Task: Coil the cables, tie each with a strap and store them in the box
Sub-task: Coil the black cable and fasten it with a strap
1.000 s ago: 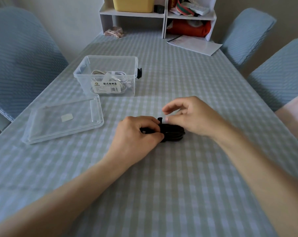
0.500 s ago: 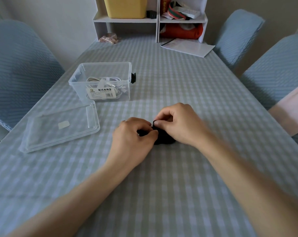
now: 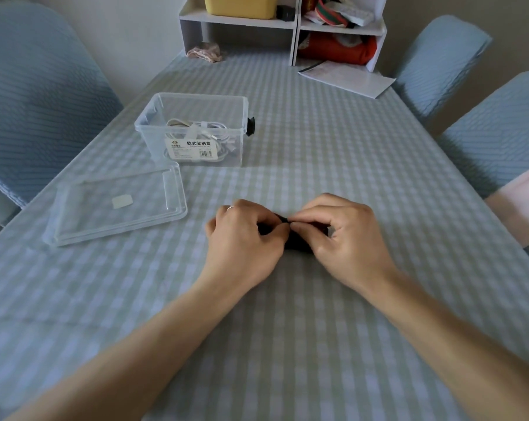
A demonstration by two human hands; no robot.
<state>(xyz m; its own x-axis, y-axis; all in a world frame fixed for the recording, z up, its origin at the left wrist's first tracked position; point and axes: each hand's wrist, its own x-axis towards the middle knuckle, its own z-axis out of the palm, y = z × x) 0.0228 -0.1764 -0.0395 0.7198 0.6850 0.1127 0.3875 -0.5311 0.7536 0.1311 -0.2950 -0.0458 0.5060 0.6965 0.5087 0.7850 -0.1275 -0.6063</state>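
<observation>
Both hands are bunched up on the black cable bundle (image 3: 298, 243) mid-desk (image 3: 317, 344): left grip (image 3: 245, 238) and right grip (image 3: 345, 235) are pinching it, fingertips nearly touching over the strap (image 3: 283, 219). Up-left of the left grip sits the clear lid (image 3: 117, 208), and beyond it the open box (image 3: 196, 129) with white cables (image 3: 202, 132) inside.

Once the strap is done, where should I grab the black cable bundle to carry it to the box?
Probably grip the black cable bundle across its middle, at the strap, coming from above. It lies flat on the table, long side left to right, so a top pinch spans its narrow width. The left hand and right hand now cover both ends. The clear box stands open.
</observation>
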